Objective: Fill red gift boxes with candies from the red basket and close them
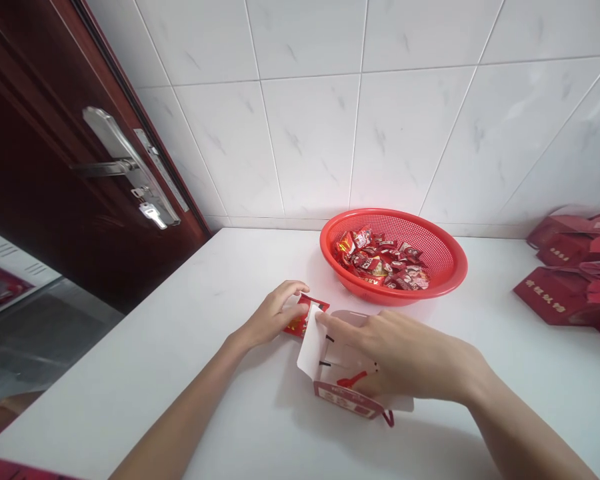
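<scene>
An open red and white paper box (345, 399) lies on the white table, its pale inside showing, with a white flap on the left and a red ribbon at its lower right. Over the box is my right hand (405, 357), index finger touching the flap and the other fingers partly hidden inside. A red packet (296, 325) rests just left of the flap. My left hand (279, 312) is at that packet, thumb and fingers curved apart around its upper left side; whether it grips the packet is hard to tell.
Behind the box, a red plastic basket (455, 267) holds several wrapped candies (375, 265). Folded red boxes (555, 297) stand at the right edge. A tiled wall (310, 147) backs the white table (205, 293). A dark door (45, 133) with keys is at the left.
</scene>
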Demonstrator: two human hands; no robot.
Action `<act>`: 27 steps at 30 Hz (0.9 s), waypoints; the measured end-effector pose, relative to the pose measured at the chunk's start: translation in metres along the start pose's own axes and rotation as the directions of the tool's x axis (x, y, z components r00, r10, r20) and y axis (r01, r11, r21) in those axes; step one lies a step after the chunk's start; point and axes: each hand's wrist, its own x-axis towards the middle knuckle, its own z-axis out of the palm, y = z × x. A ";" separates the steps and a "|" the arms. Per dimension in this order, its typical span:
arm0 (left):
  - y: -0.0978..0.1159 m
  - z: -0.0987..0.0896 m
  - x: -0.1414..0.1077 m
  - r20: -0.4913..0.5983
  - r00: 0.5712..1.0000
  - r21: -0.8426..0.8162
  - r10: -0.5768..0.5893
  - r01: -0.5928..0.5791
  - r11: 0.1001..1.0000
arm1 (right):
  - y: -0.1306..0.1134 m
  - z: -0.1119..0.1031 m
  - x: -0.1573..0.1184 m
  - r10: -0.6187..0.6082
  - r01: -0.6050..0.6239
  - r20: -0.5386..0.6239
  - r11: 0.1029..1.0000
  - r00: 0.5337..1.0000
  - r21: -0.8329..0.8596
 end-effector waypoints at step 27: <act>-0.003 0.024 -0.001 -0.159 0.987 0.212 -0.021 0.055 0.976 | -0.003 0.017 0.002 0.022 -0.021 0.005 0.983 1.000 -0.181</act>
